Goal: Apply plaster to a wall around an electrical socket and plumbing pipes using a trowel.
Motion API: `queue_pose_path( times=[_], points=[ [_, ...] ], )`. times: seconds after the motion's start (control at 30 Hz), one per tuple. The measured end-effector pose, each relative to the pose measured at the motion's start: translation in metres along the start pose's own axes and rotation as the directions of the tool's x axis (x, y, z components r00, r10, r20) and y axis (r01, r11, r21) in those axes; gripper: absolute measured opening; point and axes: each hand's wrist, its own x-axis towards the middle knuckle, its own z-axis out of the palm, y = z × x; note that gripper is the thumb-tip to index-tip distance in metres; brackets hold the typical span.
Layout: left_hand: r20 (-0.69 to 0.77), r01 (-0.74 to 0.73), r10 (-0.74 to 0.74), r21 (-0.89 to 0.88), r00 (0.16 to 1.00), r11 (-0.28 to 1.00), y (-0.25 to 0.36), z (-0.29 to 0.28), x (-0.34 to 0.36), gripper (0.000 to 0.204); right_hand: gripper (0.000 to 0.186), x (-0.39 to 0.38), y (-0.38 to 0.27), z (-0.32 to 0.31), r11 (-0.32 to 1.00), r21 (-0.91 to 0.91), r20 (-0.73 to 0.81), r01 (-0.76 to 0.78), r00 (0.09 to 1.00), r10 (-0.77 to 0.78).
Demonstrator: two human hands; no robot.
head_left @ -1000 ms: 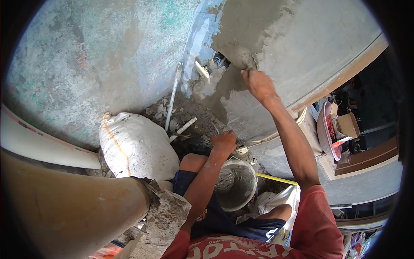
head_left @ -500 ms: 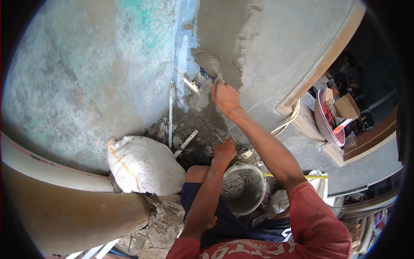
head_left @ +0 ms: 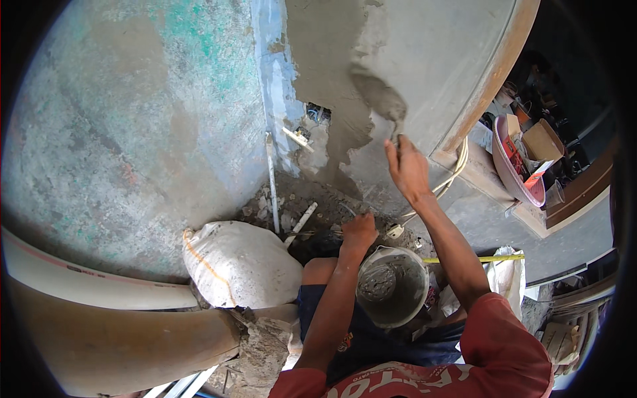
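Observation:
My right hand [head_left: 406, 169] is raised and closed on the handle of a trowel [head_left: 380, 98], whose blade, coated in grey mortar, lies flat against the wet plastered wall [head_left: 411, 53]. My left hand [head_left: 359, 231] is lower, fingers curled, resting on the rim of a grey bucket [head_left: 393, 286] that holds wet mortar. The bucket sits between my knees. A rough hole with wires [head_left: 317, 114] shows in the wall left of the trowel.
A filled white sack [head_left: 240, 263] lies at my left beside rubble. A thin white pipe [head_left: 271, 180] runs up the corner. Large tan and white pipes [head_left: 99, 312] cross the lower left. A pink basin [head_left: 514, 166] with boxes stands at right.
My right hand with the trowel has shifted right and up along the wall. The view has swung, and my left hand stays by the bucket's rim.

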Motion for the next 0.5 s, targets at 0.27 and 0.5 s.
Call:
queue_pose_path(
  times=[0.27,0.5],
  points=[
    [-0.018,0.005,-0.005,-0.008,1.0,1.0,-0.012,0.009,0.006,0.036,0.035,0.041,-0.03,0.007,0.954,-0.24,0.33,0.179,0.939,-0.093],
    [-0.027,0.002,-0.002,-0.006,1.0,1.0,-0.013,0.009,0.007,0.035,0.037,0.089,-0.058,-0.061,0.941,-0.254,0.197,0.222,0.965,-0.175]
  ],
)
